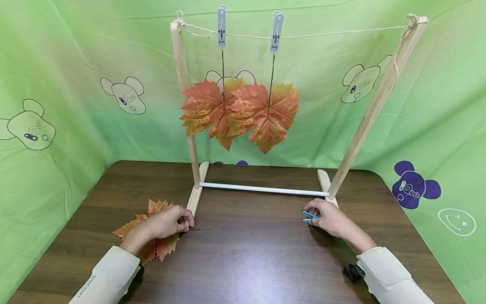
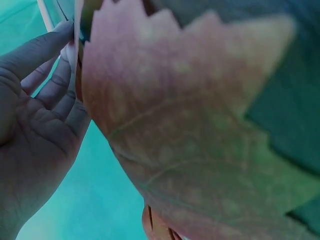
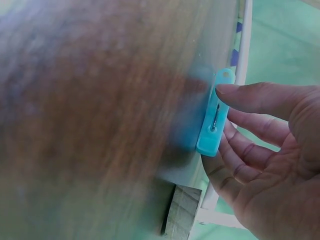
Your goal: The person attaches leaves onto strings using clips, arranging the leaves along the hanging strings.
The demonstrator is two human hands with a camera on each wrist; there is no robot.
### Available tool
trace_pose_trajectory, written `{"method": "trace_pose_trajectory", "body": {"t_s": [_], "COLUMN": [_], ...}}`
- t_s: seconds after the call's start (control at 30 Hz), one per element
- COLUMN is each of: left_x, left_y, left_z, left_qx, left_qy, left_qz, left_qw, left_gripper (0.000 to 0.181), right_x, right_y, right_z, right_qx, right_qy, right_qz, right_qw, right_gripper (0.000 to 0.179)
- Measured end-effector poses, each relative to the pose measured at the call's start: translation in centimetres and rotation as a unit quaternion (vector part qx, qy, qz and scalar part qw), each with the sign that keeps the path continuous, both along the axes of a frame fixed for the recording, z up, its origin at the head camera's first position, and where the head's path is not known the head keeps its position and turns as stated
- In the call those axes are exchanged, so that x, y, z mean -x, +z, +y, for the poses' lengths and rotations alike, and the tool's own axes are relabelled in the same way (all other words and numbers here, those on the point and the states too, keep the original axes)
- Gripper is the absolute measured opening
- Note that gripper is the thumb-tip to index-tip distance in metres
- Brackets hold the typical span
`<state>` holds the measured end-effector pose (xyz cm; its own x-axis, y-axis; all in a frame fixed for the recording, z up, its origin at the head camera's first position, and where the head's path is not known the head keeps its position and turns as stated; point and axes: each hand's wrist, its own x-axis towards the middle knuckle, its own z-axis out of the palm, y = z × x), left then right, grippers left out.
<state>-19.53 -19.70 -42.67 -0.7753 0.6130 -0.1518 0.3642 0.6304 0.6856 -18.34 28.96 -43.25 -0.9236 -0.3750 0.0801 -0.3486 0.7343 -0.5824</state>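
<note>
On the left of the table, my left hand (image 1: 167, 221) pinches the thin dark stem (image 1: 200, 229) of an orange and yellow artificial maple leaf (image 1: 166, 247). The blurred leaf (image 2: 190, 115) fills much of the left wrist view, beside the hand's palm. Over at the right, by the foot of the wooden frame, my right hand (image 1: 330, 215) holds a light blue clothespin (image 3: 216, 115) between thumb and fingers. Two more maple leaves (image 1: 206, 109) (image 1: 267, 114) hang by their stems from grey clothespins (image 1: 222, 27) (image 1: 276, 31) on a string, partly overlapping.
A string (image 1: 341, 32) runs between two wooden posts (image 1: 185, 93) (image 1: 373, 109). A white rod (image 1: 262, 189) joins them low down, above the brown table (image 1: 243, 257). Green printed cloth (image 1: 76, 55) stands behind and at both sides.
</note>
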Motion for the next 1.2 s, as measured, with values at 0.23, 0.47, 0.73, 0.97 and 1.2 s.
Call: {"method": "trace_pose_trajectory", "body": {"t_s": [0.23,0.47,0.73,0.97,1.2], "left_x": [0.08,0.07,0.07,0.16,0.20], "left_y": [-0.04,-0.04,0.14,0.07,0.20], "left_z": [-0.02,-0.03,0.02,0.06,0.23], "left_qx": [0.007,0.011,0.017,0.008,0.005], "left_qy": [-0.002,-0.005,-0.007,-0.017,-0.012], "left_qz": [0.006,0.021,0.038,0.054,0.066], "left_qw": [1.0000,0.9997,0.9991,0.9983,0.9978], "left_gripper": [0.020,0.019,0.017,0.018,0.020], "right_x": [-0.02,-0.02,0.04,-0.01,-0.03], "right_y": [0.12,0.18,0.22,0.33,0.45], "right_z": [-0.04,-0.22,-0.53,-0.47,-0.45], "right_qx": [0.008,0.015,0.031,0.041,0.038], "right_qy": [-0.002,-0.013,-0.028,-0.022,-0.017], "right_qz": [-0.008,-0.009,-0.004,0.004,0.012], "right_qw": [0.9999,0.9998,0.9991,0.9989,0.9991], "right_gripper": [0.021,0.019,0.019,0.025,0.024]}}
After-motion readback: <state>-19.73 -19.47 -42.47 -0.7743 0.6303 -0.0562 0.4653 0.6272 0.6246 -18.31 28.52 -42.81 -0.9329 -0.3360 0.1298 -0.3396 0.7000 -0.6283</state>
